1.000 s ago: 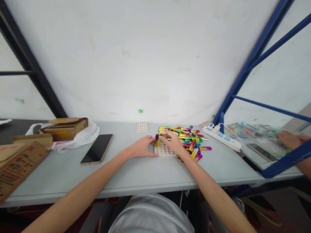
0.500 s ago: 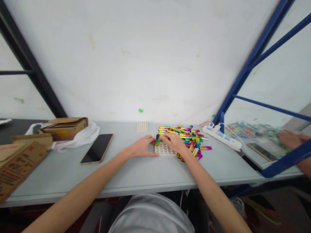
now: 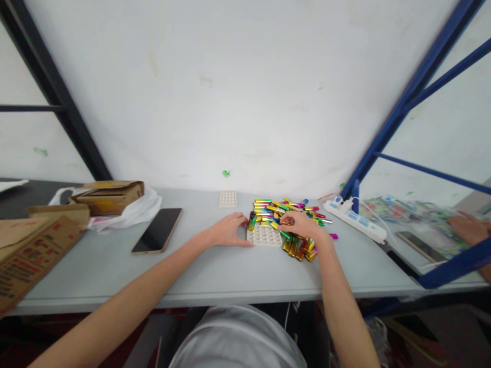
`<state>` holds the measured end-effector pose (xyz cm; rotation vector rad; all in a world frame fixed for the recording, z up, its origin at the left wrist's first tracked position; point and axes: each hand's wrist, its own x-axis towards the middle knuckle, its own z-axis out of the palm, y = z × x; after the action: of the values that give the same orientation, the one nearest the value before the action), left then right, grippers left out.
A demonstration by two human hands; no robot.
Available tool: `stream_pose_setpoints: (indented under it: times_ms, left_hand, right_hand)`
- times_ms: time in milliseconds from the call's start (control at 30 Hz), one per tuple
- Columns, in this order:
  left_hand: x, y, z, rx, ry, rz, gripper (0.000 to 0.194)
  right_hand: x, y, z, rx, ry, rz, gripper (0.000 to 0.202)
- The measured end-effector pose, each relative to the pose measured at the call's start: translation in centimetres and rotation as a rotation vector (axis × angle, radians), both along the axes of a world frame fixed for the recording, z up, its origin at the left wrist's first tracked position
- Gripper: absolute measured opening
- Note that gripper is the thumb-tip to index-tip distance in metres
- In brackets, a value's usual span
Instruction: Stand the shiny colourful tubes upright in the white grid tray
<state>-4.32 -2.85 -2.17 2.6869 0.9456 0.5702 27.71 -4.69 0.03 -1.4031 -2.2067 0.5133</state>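
My left hand (image 3: 227,231) rests at the left side of a pale tray (image 3: 264,236) with rows of round holes. Its thumb lies along the front left corner, well apart from the fingers at the back left. Close to those fingertips, a shiny green and gold piece with a black top (image 3: 252,221), lighter-like in shape, stands at the tray's back left corner. Over the right edge of the tray, my right hand (image 3: 303,225) pinches a shiny green and gold tube (image 3: 281,230), slanted between thumb and fingers. Beneath and behind it spreads a pile of shiny coloured tubes (image 3: 264,207).
A second holed tray (image 3: 228,198) lies near the wall. To the left are a phone (image 3: 158,231), a white plastic bag (image 3: 148,205) and cardboard boxes (image 3: 42,250). A power strip (image 3: 355,220) and blue frame (image 3: 358,184) stand right. Another person's hand (image 3: 468,227) is beyond.
My right hand has moved right from the tray's back left corner to the pile side and now holds a tube. My left hand stays at the tray. The whole view has shifted slightly.
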Motion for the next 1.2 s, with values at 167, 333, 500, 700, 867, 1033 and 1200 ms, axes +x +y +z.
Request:
stream_pose_setpoints:
  times_ms: [167, 333, 500, 700, 867, 1033, 1200]
  left_hand:
    - [-0.1, 0.0, -0.1, -0.002, -0.004, -0.005, 0.063]
    - [-0.1, 0.0, 0.0, -0.005, 0.004, -0.002, 0.061]
    - [0.0, 0.1, 0.0, -0.009, 0.005, -0.004, 0.061]
    - [0.0, 0.1, 0.0, -0.014, -0.003, -0.009, 0.059]
    - [0.0, 0.0, 0.0, -0.02, -0.013, 0.0, 0.059]
    - [0.0, 0.0, -0.1, -0.007, -0.029, -0.007, 0.058]
    - [-0.1, 0.1, -0.4, -0.006, -0.015, -0.002, 0.06]
  right_hand:
    - [-0.4, 0.3, -0.6, 0.064, -0.014, 0.085, 0.025]
    - [-1.9, 0.3, -0.6, 0.203, 0.052, 0.088, 0.03]
    - [-3.2, 0.4, -0.6, 0.25, 0.134, -0.077, 0.036]
    - [-4.3, 1.4, -1.6, 0.356, 0.183, -0.169, 0.04]
    - [-5.2, 1.6, -1.9, 0.28, 0.356, -0.217, 0.054]
    - [-6.8, 1.1, -1.7, 0.074, 0.704, -0.027, 0.053]
    - [-7.8, 1.1, -2.5, -0.086, 0.818, -0.111, 0.055]
